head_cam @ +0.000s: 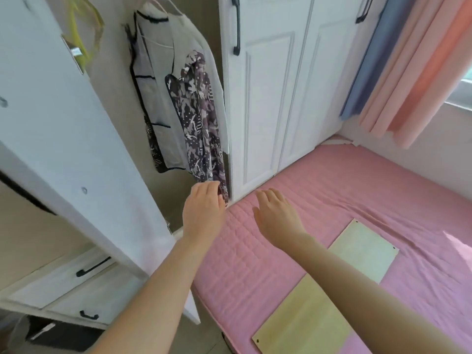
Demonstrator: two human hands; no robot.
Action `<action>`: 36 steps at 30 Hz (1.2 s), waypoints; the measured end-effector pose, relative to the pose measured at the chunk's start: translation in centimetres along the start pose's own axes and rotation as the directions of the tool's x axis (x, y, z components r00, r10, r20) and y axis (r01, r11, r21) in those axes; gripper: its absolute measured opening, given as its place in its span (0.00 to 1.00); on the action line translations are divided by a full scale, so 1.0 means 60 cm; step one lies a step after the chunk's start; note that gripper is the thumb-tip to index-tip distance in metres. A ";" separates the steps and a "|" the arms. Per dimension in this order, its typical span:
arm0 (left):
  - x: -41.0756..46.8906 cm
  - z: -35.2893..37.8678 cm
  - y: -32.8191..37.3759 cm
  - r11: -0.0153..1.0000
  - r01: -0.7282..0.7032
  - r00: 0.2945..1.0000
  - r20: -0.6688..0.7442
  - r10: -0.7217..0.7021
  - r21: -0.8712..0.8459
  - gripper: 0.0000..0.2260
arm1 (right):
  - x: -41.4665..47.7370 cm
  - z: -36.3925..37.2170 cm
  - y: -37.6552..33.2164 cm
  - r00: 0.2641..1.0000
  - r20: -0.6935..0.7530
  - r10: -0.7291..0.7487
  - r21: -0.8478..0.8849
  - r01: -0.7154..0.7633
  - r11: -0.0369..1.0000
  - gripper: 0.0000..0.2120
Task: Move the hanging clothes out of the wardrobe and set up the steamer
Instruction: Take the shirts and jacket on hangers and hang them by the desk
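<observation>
Fingers of left hand (pixel 204 208) curl round patterned garment (pixel 201 123) hem; right hand (pixel 277 215) relaxed above bed (pixel 332 187) edge.

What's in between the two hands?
Just the bare edge of the pink bed cover, seen in the head view, between the left hand and right hand.

A home bedroom, by the look of it. A white wardrobe (pixel 268 98) fills the upper middle, its open door (pixel 63 136) at left, with hanging clothes (pixel 158 98) between. A pink quilted bed (pixel 332 187) lies lower right, with pink and blue curtains (pixel 408 72) upper right beside what seems a window (pixel 463 93).
</observation>
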State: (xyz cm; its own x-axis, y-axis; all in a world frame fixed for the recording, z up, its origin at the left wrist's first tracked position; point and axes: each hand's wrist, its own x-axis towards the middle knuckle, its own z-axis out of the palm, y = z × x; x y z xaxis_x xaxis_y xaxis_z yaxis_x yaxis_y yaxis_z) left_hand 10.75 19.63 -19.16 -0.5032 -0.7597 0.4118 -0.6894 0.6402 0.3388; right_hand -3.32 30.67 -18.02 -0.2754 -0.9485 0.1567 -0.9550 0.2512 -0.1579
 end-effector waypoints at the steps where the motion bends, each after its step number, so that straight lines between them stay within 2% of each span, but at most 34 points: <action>1: 0.023 -0.001 -0.002 1.000 0.017 1.000 -0.023 -0.016 0.008 0.14 | 0.027 -0.009 0.006 0.999 -0.009 -0.032 -0.010 0.032 0.999 0.17; 6: 0.141 -0.022 -0.007 0.997 0.065 0.991 -0.123 -0.060 0.035 0.14 | 0.161 -0.057 0.024 0.989 -0.079 -0.124 -0.026 0.122 0.992 0.17; 12: 0.267 -0.035 -0.015 0.992 0.104 0.980 -0.177 -0.090 0.075 0.15 | 0.293 -0.113 0.026 0.967 -0.145 -0.211 -0.054 0.206 0.977 0.16; 17: 0.367 -0.043 -0.008 0.990 0.060 0.975 -0.221 -0.029 0.131 0.15 | 0.397 -0.157 0.031 0.950 -0.187 -0.249 -0.049 0.244 0.969 0.15; 23: 0.479 -0.073 -0.026 0.957 -0.029 0.978 -0.192 0.088 0.288 0.20 | 0.510 -0.201 0.026 0.959 -0.194 -0.206 0.066 0.222 0.973 0.18; 31: 0.594 -0.112 -0.081 0.927 -0.043 0.985 -0.139 0.102 0.373 0.23 | 0.615 -0.233 0.004 0.901 -0.259 -0.349 -0.024 0.355 0.935 0.15; 36: 0.635 -0.111 -0.093 0.906 -0.078 0.987 -0.094 0.129 0.416 0.23 | 0.676 -0.236 -0.010 0.906 -0.268 -0.329 0.023 0.347 0.938 0.15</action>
State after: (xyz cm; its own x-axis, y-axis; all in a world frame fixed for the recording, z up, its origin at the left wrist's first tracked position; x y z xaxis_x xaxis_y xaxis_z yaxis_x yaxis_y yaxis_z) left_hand -1.11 -12.14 0.25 -0.5364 -0.6570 0.5298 -0.8018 0.5926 -0.0771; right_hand -15.45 -5.22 2.25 0.0349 -0.8900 0.4546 -0.9885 -0.0979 -0.1157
